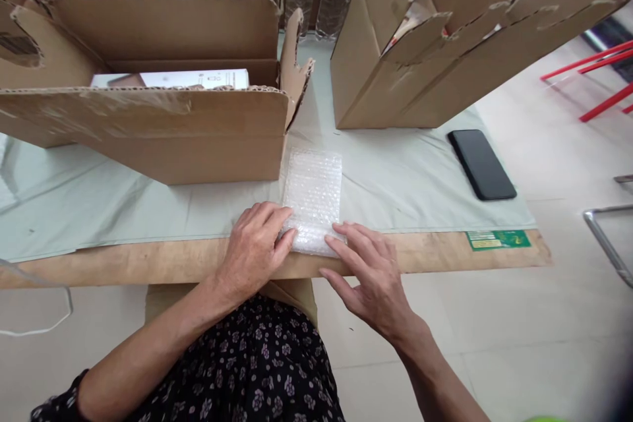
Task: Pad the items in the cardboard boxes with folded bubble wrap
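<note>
pressing bubble wrap pouch (313, 201) at table edge (148, 264), left hand (254, 247), right hand (373, 273) grips spread flat.

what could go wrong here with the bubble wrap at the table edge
1. The bubble wrap pouch lies at the near edge of the table; held only by the fingertips of the left hand and right hand, it might slide off into the lap.
2. The open cardboard box stands right beside the pouch, so a push forward may snag on it.
3. The phone lies near the table's right edge; a sweeping arm might knock it off.
</note>
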Available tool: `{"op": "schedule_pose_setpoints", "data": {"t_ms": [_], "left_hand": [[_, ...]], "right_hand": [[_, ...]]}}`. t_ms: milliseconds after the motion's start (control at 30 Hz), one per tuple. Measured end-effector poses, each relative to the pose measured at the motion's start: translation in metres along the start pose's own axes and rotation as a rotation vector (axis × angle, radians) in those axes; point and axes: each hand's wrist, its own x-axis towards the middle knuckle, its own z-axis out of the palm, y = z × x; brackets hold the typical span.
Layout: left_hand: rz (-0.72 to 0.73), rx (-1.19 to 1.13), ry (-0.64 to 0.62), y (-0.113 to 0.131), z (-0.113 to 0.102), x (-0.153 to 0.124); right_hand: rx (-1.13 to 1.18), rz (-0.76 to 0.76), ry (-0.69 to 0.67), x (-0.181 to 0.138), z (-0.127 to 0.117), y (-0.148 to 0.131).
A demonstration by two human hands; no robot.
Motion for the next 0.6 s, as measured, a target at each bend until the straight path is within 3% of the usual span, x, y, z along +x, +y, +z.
{"op": "schedule_pose_setpoints", "data": {"t_ms": [267, 433, 600], "left_hand": [[0.098, -0.134, -0.062, 0.01, -0.018, -0.014], [0.059, -0.02, 0.008, 0.0, 0.001, 0.007], [-0.016, -0.027, 0.063, -0.002, 0.006, 0.018]], "right_hand": [[0.198, 0.115, 0.005, 0.008, -0.005, -0.002], [0.041, 0.124, 0.11, 0.004, -0.006, -0.004], [-0.074, 0.048, 0.036, 0.007, 0.004, -0.001]]}}
